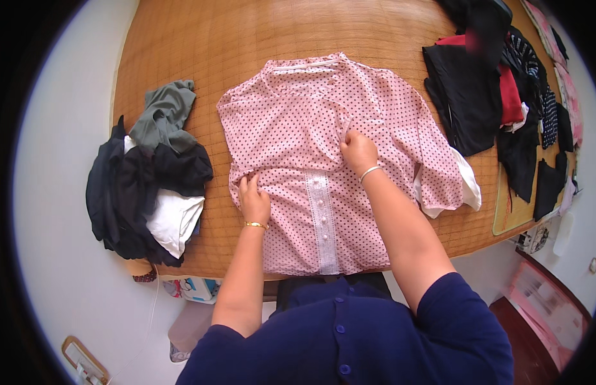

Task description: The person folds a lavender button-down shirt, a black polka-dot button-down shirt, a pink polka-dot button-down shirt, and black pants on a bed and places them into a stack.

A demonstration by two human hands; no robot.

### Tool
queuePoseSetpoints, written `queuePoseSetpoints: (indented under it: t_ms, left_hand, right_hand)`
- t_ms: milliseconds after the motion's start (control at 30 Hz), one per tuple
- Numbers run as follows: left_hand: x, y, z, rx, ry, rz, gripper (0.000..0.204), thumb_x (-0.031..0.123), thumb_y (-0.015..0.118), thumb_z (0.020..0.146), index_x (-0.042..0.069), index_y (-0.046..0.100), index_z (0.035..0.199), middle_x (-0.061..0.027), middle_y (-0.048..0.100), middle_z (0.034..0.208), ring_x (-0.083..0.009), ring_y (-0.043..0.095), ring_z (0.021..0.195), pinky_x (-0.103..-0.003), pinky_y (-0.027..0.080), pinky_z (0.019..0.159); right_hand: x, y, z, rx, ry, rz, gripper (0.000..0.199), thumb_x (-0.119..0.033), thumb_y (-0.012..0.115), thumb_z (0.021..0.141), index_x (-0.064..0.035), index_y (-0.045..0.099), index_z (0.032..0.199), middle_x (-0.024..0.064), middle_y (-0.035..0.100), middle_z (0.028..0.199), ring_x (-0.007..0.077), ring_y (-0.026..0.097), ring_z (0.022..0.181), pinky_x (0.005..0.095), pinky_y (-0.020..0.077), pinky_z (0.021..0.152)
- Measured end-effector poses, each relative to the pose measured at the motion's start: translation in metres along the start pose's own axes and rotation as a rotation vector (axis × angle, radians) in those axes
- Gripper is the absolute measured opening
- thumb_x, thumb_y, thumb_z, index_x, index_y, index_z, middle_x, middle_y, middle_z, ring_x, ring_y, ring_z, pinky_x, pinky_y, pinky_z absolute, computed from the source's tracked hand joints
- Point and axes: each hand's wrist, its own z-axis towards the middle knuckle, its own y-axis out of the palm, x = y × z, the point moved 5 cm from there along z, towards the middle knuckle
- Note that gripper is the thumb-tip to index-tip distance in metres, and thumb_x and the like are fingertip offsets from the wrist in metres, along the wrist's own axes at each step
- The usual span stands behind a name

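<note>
A pink blouse [362, 234] with dark polka dots lies spread on the brown quilted mat, its collar at the far side. A white lace strip [320, 221] with pearly buttons runs down its lower front. My right hand [359, 152] pinches a raised fold of the fabric at the middle of the chest. At the blouse's left side, my left hand [254, 199] rests on the cloth with fingers apart, the fingertips at a crosswise fold. The right sleeve [439, 179] hangs down along the side with a white cuff; the left sleeve is out of sight.
Left of the blouse sits a pile of black, white and grey-green clothes [118, 192]. Black and red garments [465, 96] lie at the far right, with more dark clothes beyond. The brown mat [189, 38] ends at the edge nearest my body.
</note>
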Motion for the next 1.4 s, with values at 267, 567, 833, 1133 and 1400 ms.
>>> queuePoseSetpoints:
  t_ms: [267,567,833,1133,1400]
  left_hand:
    - [0.028,0.008,-0.010,-0.038,0.044,-0.068,0.030,0.003,0.057,0.075,0.004,0.061,0.105,-0.0179,0.056,0.114,-0.0327,0.052,0.109,-0.039,0.041,0.095]
    - [0.261,0.136,-0.064,-0.618,0.229,-0.597,0.032,0.009,0.062,0.078,0.003,0.060,0.109,-0.0133,0.062,0.108,-0.0219,0.061,0.094,-0.033,0.049,0.082]
    - [0.354,0.166,-0.082,-0.726,0.124,-0.574,0.024,0.017,0.066,0.074,-0.001,0.061,0.090,-0.0117,0.066,0.087,-0.0182,0.062,0.077,-0.032,0.049,0.069]
    - [0.304,-0.086,0.053,-0.539,0.428,-0.671,0.018,0.008,0.056,0.083,0.005,0.060,0.100,-0.0043,0.062,0.081,-0.0089,0.057,0.070,-0.022,0.049,0.060]
    - [0.091,-0.048,0.107,0.149,0.265,-0.242,0.039,0.015,0.066,0.074,0.005,0.058,0.110,-0.0172,0.061,0.106,-0.0300,0.058,0.098,-0.036,0.045,0.088]
  right_hand:
    - [0.066,-0.065,-0.032,0.424,0.020,0.212,0.026,-0.017,0.062,0.078,-0.0025,0.056,0.099,0.0165,0.062,0.094,0.0345,0.060,0.084,0.0425,0.0479,0.075]
    - [0.201,-0.144,-0.170,0.727,0.107,-0.108,0.030,0.002,0.055,0.072,-0.0067,0.058,0.101,0.0138,0.050,0.117,0.0305,0.047,0.113,0.0407,0.0371,0.096]
    - [0.188,-0.151,-0.199,0.632,0.025,0.223,0.030,0.006,0.048,0.071,-0.0056,0.059,0.097,0.0122,0.056,0.106,0.0299,0.053,0.103,0.0387,0.0443,0.089]
    - [0.082,-0.070,-0.122,0.356,-0.338,0.135,0.024,-0.003,0.053,0.072,-0.0066,0.060,0.095,0.0190,0.060,0.088,0.0360,0.059,0.082,0.0432,0.0489,0.075]
    - [0.093,-0.047,-0.086,0.029,0.033,0.202,0.018,-0.009,0.052,0.077,-0.0066,0.067,0.086,0.0155,0.067,0.087,0.0305,0.064,0.081,0.0373,0.0495,0.076]
